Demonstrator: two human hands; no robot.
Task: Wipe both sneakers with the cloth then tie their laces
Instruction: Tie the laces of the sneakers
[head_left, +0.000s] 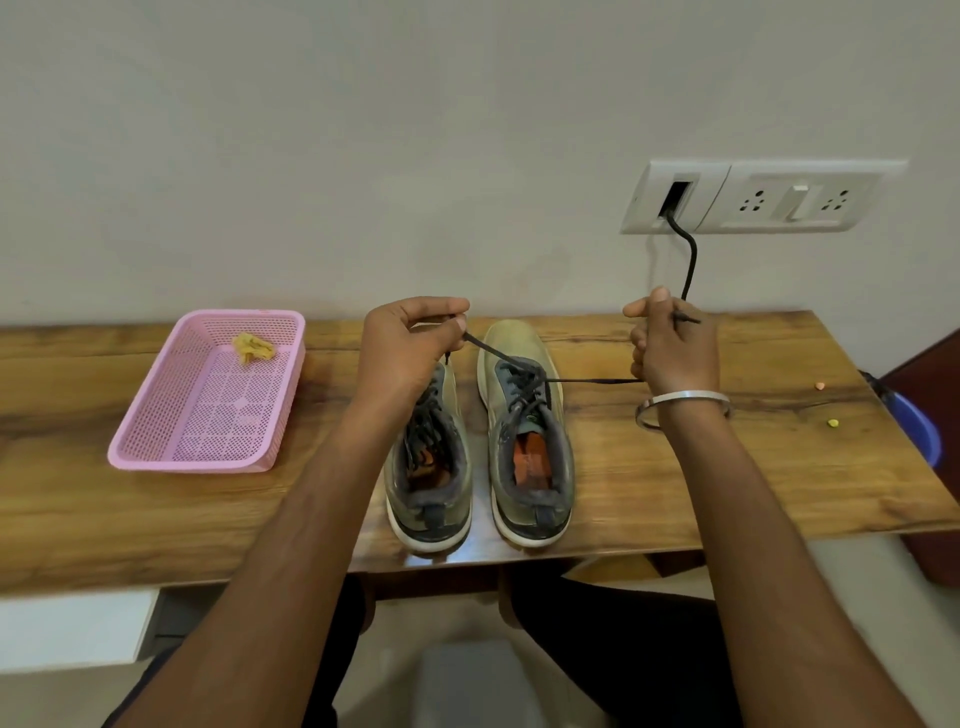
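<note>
The left hand (402, 345) was raised over the toe of the left sneaker (428, 467), its fingers curled and pinching one end of a dark lace (498, 355). The right hand (670, 343) was held up on the other side, fingers curled round the second end, whose tip stuck out behind the knuckles. The lace ran tight from both hands down to a crossing on the right sneaker (530, 436) — so both ends belonged to that one shoe. Both forearms reached forward from the bottom of the view, and the right wrist carried one metal bangle (680, 408).

There were two sneakers, side by side near the front edge of the wooden table (675, 483), toes pointing to the wall. The left sneaker's laces lay loose on its tongue.

One pink basket (156, 447) stood well apart at the left, and one yellow cloth (253, 348) lay crumpled in its far corner. Two small bits (833, 423) — one orange, one yellow — lay at the table's right end. On the wall, one switchboard (753, 197) had a black cable (690, 260) hanging from it.
</note>
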